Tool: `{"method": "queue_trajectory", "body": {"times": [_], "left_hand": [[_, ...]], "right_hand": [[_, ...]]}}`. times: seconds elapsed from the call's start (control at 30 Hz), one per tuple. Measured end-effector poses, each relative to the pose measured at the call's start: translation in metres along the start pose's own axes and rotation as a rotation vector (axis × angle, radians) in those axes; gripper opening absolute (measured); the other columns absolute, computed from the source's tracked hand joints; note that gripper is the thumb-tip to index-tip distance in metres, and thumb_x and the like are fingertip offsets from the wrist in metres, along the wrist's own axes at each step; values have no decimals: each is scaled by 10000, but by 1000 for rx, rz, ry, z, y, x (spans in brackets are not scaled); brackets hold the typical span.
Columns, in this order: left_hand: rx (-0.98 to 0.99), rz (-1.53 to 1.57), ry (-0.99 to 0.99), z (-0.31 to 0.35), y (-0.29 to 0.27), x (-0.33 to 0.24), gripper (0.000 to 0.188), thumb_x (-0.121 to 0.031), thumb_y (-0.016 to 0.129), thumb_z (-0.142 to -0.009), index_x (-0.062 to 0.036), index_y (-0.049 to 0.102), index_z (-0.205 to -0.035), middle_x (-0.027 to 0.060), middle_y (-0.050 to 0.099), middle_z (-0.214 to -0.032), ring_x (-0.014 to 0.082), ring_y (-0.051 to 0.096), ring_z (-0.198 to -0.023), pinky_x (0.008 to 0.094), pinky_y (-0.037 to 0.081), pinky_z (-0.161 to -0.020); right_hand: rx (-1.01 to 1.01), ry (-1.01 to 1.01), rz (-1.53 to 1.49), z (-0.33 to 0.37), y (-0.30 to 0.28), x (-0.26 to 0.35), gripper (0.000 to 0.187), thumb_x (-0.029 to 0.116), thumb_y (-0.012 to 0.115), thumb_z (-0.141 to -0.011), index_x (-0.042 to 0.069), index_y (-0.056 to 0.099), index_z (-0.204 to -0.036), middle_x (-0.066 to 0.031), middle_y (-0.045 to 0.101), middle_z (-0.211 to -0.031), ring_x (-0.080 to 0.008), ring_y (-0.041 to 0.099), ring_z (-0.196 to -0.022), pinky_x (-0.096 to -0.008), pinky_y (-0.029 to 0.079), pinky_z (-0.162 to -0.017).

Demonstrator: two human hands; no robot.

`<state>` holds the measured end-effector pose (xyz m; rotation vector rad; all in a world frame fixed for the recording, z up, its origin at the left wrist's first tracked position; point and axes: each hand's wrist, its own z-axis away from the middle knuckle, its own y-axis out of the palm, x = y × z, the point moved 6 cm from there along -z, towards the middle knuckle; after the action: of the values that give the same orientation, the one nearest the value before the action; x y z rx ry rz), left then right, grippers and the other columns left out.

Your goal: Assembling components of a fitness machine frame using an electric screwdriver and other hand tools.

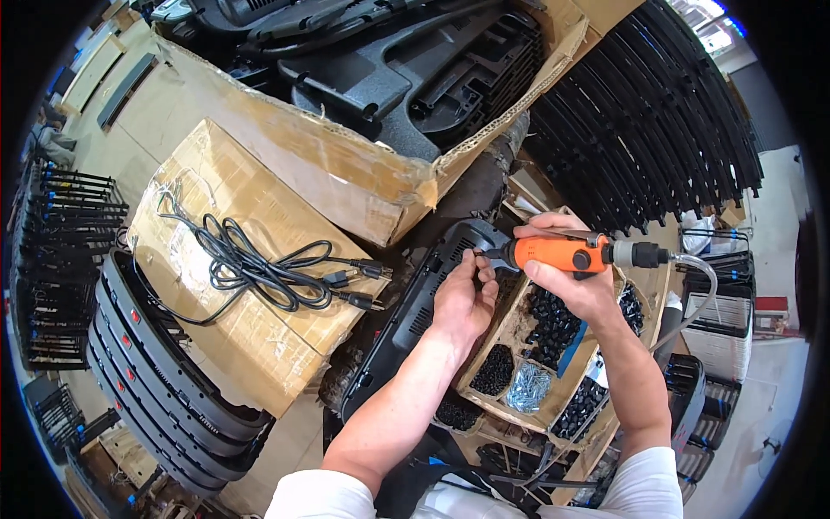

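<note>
My right hand (581,292) is wrapped round an orange air screwdriver (546,253), held nearly level with its tip toward the left. From its back end runs a clear hose (711,278). Close to the tip, my left hand (465,304) has thumb and fingers pinched together; what they hold, if anything, is too small to make out. Both hands are over the upper end of a long black plastic housing (399,332) with slotted vents, which lies slantwise in front of me. My left forearm covers part of it.
Right of the housing stands a divided cardboard tray (510,417) with silver screws (527,387) and small black parts (553,333). A big carton (346,186) of black plastic mouldings is at the back. Coiled black power cords (259,268) lie on a closed carton (203,346). Curved panels (164,381) stack at left.
</note>
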<state>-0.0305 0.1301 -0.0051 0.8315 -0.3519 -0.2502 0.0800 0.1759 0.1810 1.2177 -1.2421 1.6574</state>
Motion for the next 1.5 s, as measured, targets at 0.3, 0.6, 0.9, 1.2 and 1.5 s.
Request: {"method": "queue_trajectory", "body": {"times": [0.3,0.6,0.9,1.2,1.5], "left_hand": [[5,-1,3,3,13,-10,231,-308,569,-1140,-86,626,-1165,-14,588,-876,112,521,-702,246,421,-570],[-119,45,102,-3,7,-26,243,-265,492,-1168,-83,647,-1119,-5,608,-891,125,542,-728,255,443,-603],[-96,-94,-33,82,-36,15,230,-266,514,-1152,-63,621,-1148,46,641,-984,192,638,-864,329,576,-763],[-72,-89,-219,142,-101,34,207,-255,511,-1151,-76,602,-1101,28,579,-909,177,558,-782,346,516,-767],[-145,-187,-194,148,-130,21,238,-253,524,-1145,-40,623,-1184,63,641,-977,216,661,-891,383,609,-828]], "right_hand": [[20,-67,37,-12,18,1,580,139,862,-881,-13,603,-1377,-183,721,-1290,-234,692,-1214,-405,553,-1081],[10,-3,15,-49,58,-20,488,51,835,-846,-16,651,-1294,-138,742,-1216,-171,711,-1114,-336,589,-990],[13,9,101,-56,60,-24,344,92,857,-844,19,713,-1148,-66,759,-1139,-141,706,-1031,-313,576,-951],[1,-39,132,-53,70,-21,329,114,853,-828,20,724,-1116,-60,766,-1109,-153,714,-1024,-327,572,-951],[-192,-108,286,-40,51,-31,367,261,885,-780,55,760,-1057,-32,752,-925,-130,681,-876,-329,560,-873]]}}
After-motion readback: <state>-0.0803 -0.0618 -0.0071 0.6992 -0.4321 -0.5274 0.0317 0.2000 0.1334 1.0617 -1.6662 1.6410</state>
